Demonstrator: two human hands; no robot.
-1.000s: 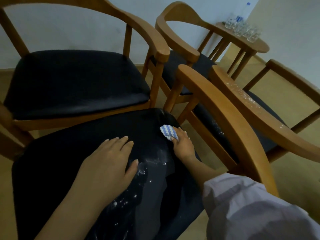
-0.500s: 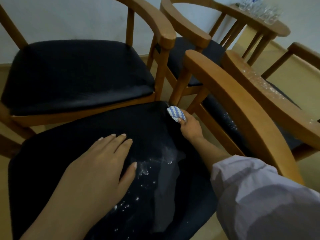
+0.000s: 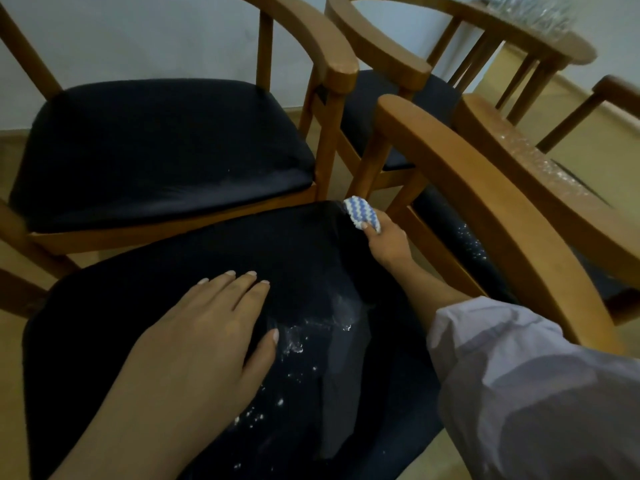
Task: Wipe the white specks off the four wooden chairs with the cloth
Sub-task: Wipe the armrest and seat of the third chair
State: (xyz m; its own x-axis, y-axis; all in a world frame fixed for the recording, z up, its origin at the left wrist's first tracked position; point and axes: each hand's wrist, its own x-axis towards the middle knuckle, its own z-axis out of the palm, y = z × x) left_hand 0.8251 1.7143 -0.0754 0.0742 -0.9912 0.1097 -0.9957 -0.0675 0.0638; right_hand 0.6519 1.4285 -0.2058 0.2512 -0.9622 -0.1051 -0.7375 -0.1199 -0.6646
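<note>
Head view: I judge the cloth (image 3: 362, 214) to be light, soft and compliant. It is bunched into a wad and is best gripped at its near end, which leaves the leading face free to wipe. The right hand (image 3: 389, 244) pinches it there, fingers (image 3: 369, 231) curled round it, and the wad projects beyond them onto the far right corner of the dark seat (image 3: 304, 258). The left hand (image 3: 207, 327) lies flat on the seat, fingers straight, just beside the white specks (image 3: 294, 346).

We've got tan floor (image 3: 14, 375) w/ four wooden chairs on it: nearest chair (image 3: 311, 258) at 6 o'clock, second chair (image 3: 156, 143) at 10, third chair (image 3: 381, 53) at 1, fourth chair (image 3: 540, 188) at 3. Small round table (image 3: 554, 46) at 2 o'clock, blurred glasses (image 3: 530, 12) on top. White specks (image 3: 294, 344) on nearest seat.
</note>
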